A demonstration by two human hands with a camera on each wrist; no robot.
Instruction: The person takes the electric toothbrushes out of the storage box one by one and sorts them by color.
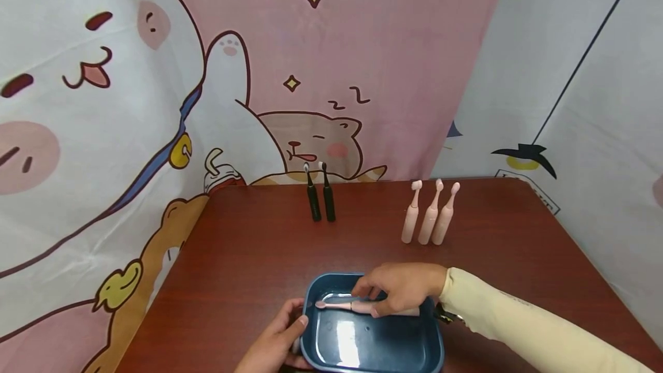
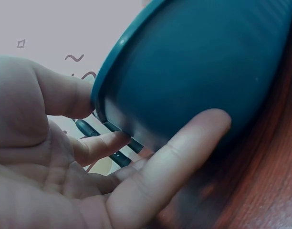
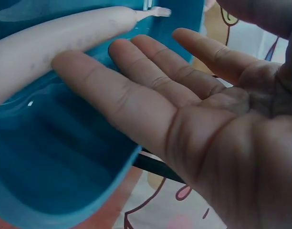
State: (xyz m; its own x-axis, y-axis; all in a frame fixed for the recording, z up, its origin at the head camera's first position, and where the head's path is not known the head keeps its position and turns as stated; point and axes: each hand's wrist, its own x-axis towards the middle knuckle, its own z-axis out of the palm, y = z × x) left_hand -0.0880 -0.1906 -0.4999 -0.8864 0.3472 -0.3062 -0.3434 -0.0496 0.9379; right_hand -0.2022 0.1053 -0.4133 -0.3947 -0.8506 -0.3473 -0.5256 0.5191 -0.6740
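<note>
A pink electric toothbrush [image 1: 357,306] lies crosswise inside a blue plastic bin [image 1: 437,345], toward its far side. My left hand [image 1: 282,335] grips the bin's left wall, thumb at the rim and fingers against the outside, as the left wrist view also shows. Over the bin, my right hand [image 1: 401,285] hovers at the toothbrush handle. In the right wrist view its fingers [image 3: 146,74] are loosely extended, with one fingertip right at the handle [image 3: 65,40]. The brush head [image 3: 160,11] points away from the right wrist, toward the bin's left end.
Three pink electric toothbrushes [image 1: 428,220] stand on the reddish-brown table [image 1: 248,246] at the back right. Two black electric toothbrushes [image 1: 328,200] stand at the back, left of them. Behind the table hangs a cartoon-printed cloth [image 1: 404,62].
</note>
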